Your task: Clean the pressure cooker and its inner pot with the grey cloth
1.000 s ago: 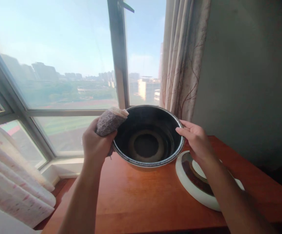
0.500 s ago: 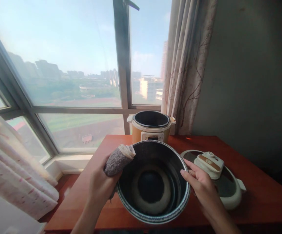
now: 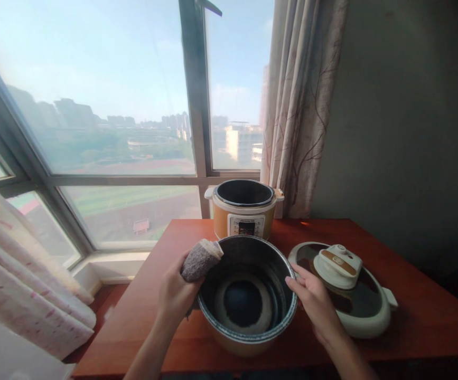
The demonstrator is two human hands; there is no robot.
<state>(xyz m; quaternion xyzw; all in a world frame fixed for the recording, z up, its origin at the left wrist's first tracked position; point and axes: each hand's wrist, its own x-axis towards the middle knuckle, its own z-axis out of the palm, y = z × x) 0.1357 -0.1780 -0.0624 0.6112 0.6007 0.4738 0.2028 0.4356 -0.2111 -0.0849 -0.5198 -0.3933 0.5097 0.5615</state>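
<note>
A dark inner pot (image 3: 246, 295) with a pale rim rests on the red-brown table (image 3: 411, 316) in front of me. My left hand (image 3: 177, 293) grips a grey cloth (image 3: 200, 259) and presses against the pot's left rim. On the pot's right rim lies my right hand (image 3: 311, 303), fingers against the edge. Behind the pot stands an orange and white pressure cooker body (image 3: 244, 211), its top open. The cooker's lid (image 3: 345, 287) lies flat on the table to the right of the pot.
A large window (image 3: 94, 121) runs along the back and left, with a patterned curtain (image 3: 298, 105) at its right side. Another curtain (image 3: 22, 279) hangs at the lower left. A grey wall (image 3: 403, 132) bounds the right side.
The pot came down from a raised, tilted position in front of the window to the table, uncovering the cooker body behind it. Both hands stayed on its rim.
</note>
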